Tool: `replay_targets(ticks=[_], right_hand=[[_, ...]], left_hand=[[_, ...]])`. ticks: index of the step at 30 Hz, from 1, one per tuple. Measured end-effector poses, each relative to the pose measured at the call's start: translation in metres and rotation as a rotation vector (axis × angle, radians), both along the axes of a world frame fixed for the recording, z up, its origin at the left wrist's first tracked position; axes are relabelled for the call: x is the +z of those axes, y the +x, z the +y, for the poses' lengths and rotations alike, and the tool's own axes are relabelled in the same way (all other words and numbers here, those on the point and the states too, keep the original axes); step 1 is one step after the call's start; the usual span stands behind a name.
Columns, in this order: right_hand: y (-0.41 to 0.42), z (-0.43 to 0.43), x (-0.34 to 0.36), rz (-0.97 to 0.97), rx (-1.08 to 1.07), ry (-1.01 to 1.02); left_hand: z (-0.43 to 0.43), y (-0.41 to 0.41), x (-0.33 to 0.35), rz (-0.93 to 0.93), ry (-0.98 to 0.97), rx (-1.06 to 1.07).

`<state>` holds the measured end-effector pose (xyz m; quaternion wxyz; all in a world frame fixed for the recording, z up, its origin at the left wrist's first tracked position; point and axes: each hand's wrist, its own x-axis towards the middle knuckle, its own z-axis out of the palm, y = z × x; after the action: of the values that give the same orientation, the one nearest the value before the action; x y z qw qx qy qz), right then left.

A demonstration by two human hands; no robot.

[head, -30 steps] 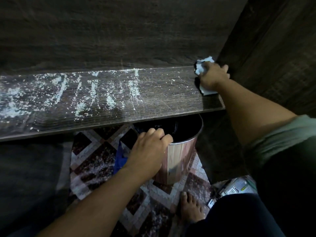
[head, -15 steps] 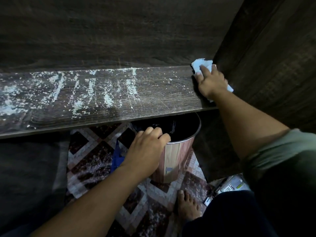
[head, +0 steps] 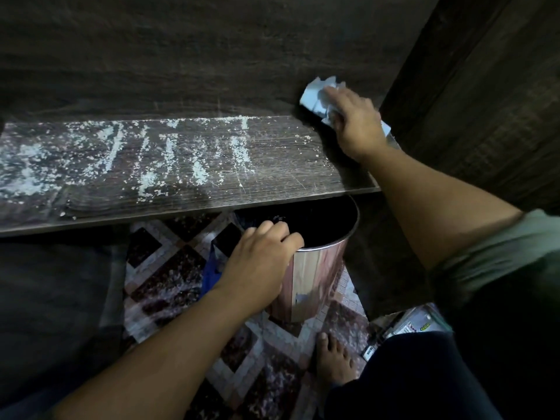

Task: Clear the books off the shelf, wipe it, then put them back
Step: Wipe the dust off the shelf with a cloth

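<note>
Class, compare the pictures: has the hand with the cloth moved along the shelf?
No. The right hand with the cloth remains at the shelf's right-end corner.

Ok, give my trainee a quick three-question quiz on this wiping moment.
1. True or false: the shelf is already free of white dust.
2. What does the left hand grip? A) a book B) the bin rim C) the cloth
3. Fill in: the right hand presses the cloth at the shelf's ____ end.

Key: 1 false, dust streaks cover its left and middle. 2 B. 3 right, by the back corner.
</note>
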<state>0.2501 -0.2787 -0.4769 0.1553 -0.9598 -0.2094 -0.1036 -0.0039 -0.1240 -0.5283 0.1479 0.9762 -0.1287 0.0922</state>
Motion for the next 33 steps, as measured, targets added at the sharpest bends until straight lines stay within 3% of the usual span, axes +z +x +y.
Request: replay_targets(ticks=[2,4,16,33], right_hand=[[0.0,0.008,-0.012,0.159,-0.079,-0.158],[-0.002,0.017,-0.019,0.232,-0.13,-0.176],[-0.019,0.026,-0.008,0.29,0.045,-0.149],[-0.117,0.004,-0.004,0.269,0.255,-0.217]], left_hand=[[0.001,-0.001,0.0,-0.001,-0.001,-0.005],[0.002,-0.002,0.0,-0.01,-0.005,-0.014],[0.001,-0.009,-0.004,0.007,0.028,-0.043],[0.005,-0.021,0.0,-0.044,0.029,-0.148]])
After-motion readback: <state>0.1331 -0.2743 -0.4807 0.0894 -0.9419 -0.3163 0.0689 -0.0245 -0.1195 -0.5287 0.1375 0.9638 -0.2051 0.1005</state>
